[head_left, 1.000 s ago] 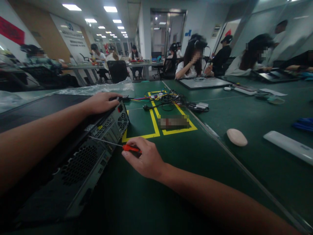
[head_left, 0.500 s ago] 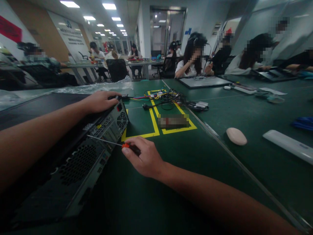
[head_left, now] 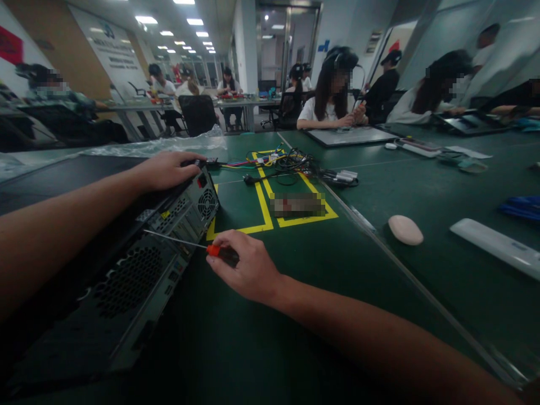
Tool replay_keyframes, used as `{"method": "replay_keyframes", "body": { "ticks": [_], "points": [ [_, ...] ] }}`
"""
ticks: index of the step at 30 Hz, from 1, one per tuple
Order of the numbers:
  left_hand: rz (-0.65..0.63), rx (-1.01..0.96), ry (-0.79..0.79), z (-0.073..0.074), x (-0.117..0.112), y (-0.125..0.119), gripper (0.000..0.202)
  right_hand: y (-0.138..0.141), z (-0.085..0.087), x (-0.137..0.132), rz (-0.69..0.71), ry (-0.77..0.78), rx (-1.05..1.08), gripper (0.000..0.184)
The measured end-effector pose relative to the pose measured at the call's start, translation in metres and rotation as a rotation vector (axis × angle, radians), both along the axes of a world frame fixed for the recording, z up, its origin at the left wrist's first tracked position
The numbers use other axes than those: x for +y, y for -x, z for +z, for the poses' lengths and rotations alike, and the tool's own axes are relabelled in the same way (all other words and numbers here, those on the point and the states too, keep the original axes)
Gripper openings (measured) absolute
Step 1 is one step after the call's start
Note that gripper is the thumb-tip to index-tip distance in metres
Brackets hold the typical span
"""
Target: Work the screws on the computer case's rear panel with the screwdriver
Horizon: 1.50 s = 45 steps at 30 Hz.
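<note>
A dark computer case (head_left: 139, 281) lies on its side on the green table (head_left: 295, 315), its rear panel with a fan grille facing me. My left hand (head_left: 166, 170) rests palm down on the case's top far corner, fingers curled over the edge. My right hand (head_left: 248, 264) is closed round the red and black handle of a screwdriver (head_left: 185, 243). The thin metal shaft points left, its tip against the rear panel of the case.
Yellow tape squares (head_left: 265, 208) mark the table beyond the case, with a tangle of coloured cables (head_left: 291, 166) on them. A white mouse (head_left: 405, 229) and a white keyboard (head_left: 493, 247) lie to the right. Clear plastic sheeting (head_left: 160, 145) is behind. Several people sit at the tables beyond.
The view has shifted slightly, so everything sits a little higher and to the left. Both hands keep their places; the handle shows less red under my fingers.
</note>
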<state>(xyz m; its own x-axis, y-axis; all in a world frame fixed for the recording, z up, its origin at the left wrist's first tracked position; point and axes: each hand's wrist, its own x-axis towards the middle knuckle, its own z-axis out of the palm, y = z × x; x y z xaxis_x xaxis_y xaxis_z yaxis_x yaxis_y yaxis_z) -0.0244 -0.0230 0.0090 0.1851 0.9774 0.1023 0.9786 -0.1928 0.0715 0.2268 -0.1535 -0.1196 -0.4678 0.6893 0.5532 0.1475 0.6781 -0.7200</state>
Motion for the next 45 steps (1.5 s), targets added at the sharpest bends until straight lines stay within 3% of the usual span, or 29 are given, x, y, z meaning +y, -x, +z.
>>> {"method": "replay_keyframes", "body": {
  "ticks": [32,45],
  "points": [
    [0.003,-0.002,-0.022,-0.0043,0.0051,0.0046,0.073,0.0008,-0.0009,-0.0006,0.012,0.035,0.017,0.020],
    [0.012,0.015,-0.033,-0.0050,0.0048,0.0049,0.071,-0.0022,0.0013,0.0001,-0.064,-0.100,0.009,0.028]
  ]
}}
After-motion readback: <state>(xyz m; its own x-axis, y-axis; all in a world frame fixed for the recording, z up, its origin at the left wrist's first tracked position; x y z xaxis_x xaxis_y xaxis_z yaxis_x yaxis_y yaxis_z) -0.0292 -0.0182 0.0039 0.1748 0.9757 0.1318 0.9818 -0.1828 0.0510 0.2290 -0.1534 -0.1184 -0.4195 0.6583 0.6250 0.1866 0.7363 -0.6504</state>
